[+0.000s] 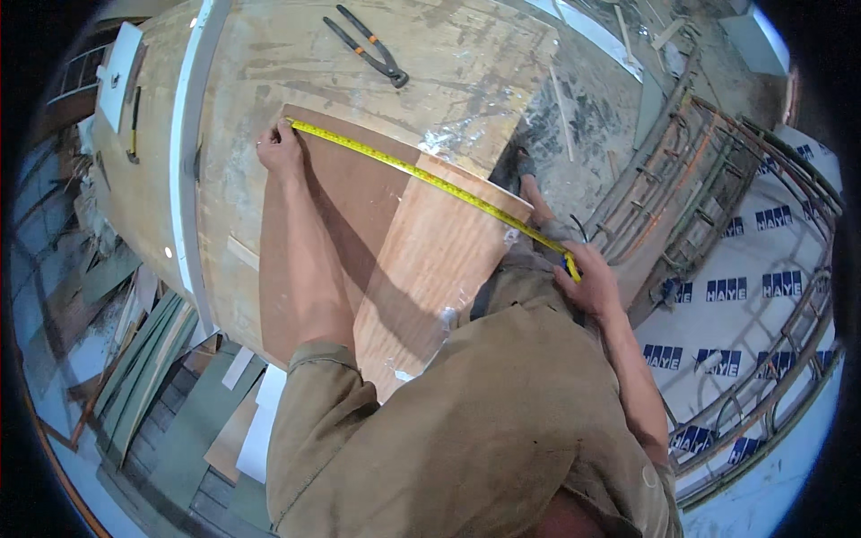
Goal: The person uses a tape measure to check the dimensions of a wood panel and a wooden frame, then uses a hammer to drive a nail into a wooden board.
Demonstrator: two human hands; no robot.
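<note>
The yellow tape measure (415, 170) is pulled out long across the middle. It runs from 10 o'clock to 3 o'clock, sloping down a bit. The left hand (281, 154) is at 10 o'clock. Its fingers are pinched together on the tape's end, right by the corner of a flat brown board (345, 175). The right hand (590, 278) is at 3 o'clock, past the edge of the boards. Its fingers are curled tight around the other end of the tape, and a bit of blue peeks out there.

The tape goes over the brown board, then over a pale wood board (448, 247) just beside it. I cannot tell if it touches them all the way along. The brown board lies on the big worktop (269, 45).

Pincers (381, 65) with black and orange handles lie between 11 and 12 o'clock, their 2 handles spread apart. A long white strip (186, 117) crosses the worktop at 10 o'clock. Metal bars (689, 166) are at 2 o'clock, near a white sheet (708, 323) with blue marks at 3 o'clock. Green strips (148, 363) lie at 8 o'clock.
</note>
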